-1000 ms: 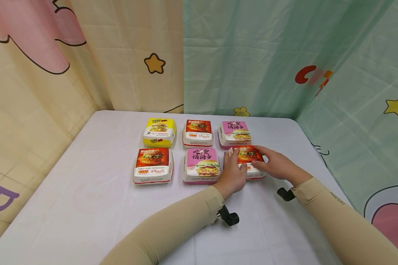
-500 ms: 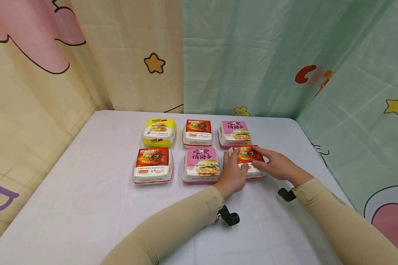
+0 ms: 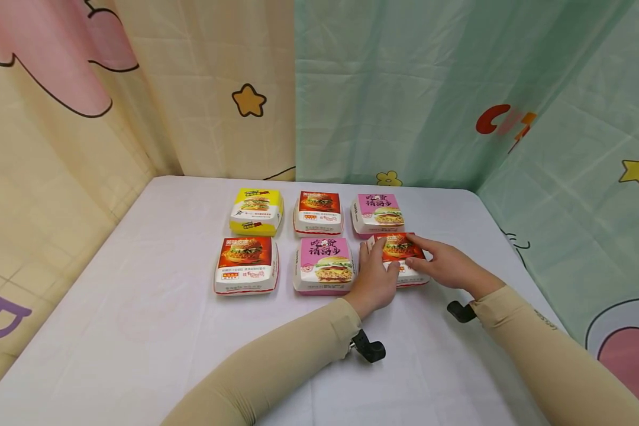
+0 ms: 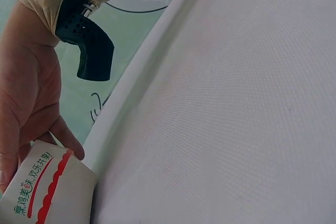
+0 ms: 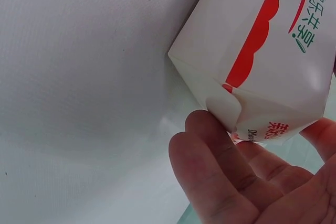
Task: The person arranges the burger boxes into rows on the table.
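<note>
A red-and-white burger box (image 3: 399, 248) lies at the right end of the front row, between my two hands. My left hand (image 3: 371, 285) holds its left side, thumb toward the front and fingers up by the top. On the opposite side my right hand (image 3: 447, 266) grips it, fingers at the far right corner and thumb on the lid. In the left wrist view the right hand (image 4: 29, 87) reaches round the box (image 4: 63, 192). The right wrist view has the box (image 5: 247, 40) close up, with fingertips at its folded corner flap. My left hand overlaps the neighbouring pink burger box (image 3: 325, 266).
Another red-and-white box (image 3: 246, 266) ends the front row at left. Behind stand a yellow box (image 3: 256, 213), a red one (image 3: 318, 214) and a pink one (image 3: 378, 214). A white cloth covers the table (image 3: 138, 331); patterned curtains (image 3: 394, 89) hang around it.
</note>
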`<state>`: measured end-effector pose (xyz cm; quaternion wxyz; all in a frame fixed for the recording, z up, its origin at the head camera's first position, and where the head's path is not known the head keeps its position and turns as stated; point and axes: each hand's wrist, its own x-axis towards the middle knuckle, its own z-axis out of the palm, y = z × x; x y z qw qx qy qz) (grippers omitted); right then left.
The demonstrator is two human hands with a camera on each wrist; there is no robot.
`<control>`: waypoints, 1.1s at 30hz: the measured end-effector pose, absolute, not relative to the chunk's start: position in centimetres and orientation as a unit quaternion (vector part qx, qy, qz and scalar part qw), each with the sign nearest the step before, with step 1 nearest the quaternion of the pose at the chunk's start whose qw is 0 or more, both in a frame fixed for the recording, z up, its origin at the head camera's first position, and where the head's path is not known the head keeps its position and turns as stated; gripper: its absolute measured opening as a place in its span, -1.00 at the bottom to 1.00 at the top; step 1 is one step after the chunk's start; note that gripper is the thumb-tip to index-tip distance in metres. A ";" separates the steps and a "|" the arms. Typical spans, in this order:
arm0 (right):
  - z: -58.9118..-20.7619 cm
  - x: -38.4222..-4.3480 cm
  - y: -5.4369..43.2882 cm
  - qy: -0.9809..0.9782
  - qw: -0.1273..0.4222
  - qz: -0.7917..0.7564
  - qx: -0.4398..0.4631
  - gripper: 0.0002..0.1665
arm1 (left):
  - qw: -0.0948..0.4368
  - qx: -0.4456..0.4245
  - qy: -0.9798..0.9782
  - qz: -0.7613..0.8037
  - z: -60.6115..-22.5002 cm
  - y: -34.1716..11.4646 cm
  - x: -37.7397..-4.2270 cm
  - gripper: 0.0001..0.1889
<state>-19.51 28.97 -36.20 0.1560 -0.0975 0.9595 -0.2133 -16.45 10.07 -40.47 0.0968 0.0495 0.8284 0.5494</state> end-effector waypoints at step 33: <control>-36.4 -19.4 29.2 0.953 0.159 -0.234 -0.111 0.02 | 0.065 0.094 0.845 0.522 -39.0 10.0 -15.0 -0.30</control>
